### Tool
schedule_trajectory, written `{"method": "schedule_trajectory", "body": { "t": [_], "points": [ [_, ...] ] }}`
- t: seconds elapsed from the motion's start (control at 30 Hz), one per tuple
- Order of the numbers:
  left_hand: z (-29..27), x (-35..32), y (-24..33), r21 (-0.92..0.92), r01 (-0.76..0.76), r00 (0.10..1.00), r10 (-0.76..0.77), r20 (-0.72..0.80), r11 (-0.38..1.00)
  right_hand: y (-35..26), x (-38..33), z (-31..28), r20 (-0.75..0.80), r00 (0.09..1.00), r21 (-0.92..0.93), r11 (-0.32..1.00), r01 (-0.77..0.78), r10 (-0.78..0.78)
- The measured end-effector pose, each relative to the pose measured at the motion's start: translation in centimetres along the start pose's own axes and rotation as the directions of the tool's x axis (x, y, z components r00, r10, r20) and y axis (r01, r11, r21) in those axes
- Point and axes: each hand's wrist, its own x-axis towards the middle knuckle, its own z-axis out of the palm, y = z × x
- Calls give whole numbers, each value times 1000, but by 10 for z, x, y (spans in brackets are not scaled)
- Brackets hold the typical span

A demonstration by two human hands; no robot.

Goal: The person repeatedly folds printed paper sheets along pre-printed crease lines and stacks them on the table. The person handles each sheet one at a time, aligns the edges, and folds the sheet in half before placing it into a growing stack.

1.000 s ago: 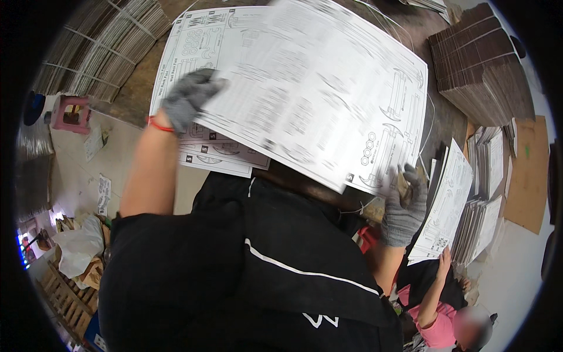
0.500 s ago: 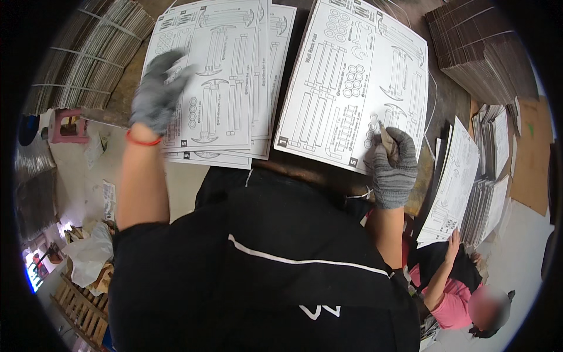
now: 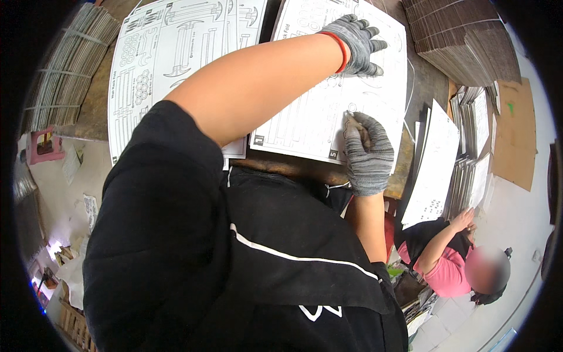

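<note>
My left hand (image 3: 358, 47), in a grey knit glove with a red band at the wrist, reaches across to the right-hand pile. Its fingers are spread over the upper part of the top white printed sheet (image 3: 287, 126). Lower on that pile, near its right corner, my right hand (image 3: 369, 154), also gloved, is closed, thumb against index finger. A small pale tip shows at the pinch, too small to make out. To the left lies another pile of printed sheets (image 3: 126, 94), partly covered by my left forearm. Both piles carry line drawings of parts.
Strapped cardboard stacks stand at the far left (image 3: 67, 76) and far right (image 3: 463, 41). Beyond the table's right side are more printed sheets (image 3: 431, 170) and a co-worker in a pink shirt (image 3: 446, 270). A pink stool (image 3: 46, 146) stands at left.
My left hand has swung from the left pile over to the right pile and spread on its sheet. My right hand stays pinched near the lower corner. The co-worker's hand has left the sheets.
</note>
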Motion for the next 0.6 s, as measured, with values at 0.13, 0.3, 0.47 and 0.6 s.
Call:
{"method": "schedule_trajectory", "body": {
  "t": [0.13, 0.3, 0.47, 0.6],
  "points": [
    [6, 3, 2, -13, 3, 999, -3, -33, 1000, -7, 8, 9, 83, 990, -299, 944, 136, -117],
    [-12, -8, -15, -192, -140, 990, 132, -51, 971, -13, 21, 20, 101, 968, -444, 861, 250, -229],
    [-13, -7, -15, -194, -133, 991, 131, -23, 972, -11, 20, 21, 131, 928, -496, 787, 366, -349],
    [-13, -3, -15, -221, -142, 990, 141, -20, 965, -17, 18, 23, 126, 951, -536, 788, 303, -281]
  ]
}}
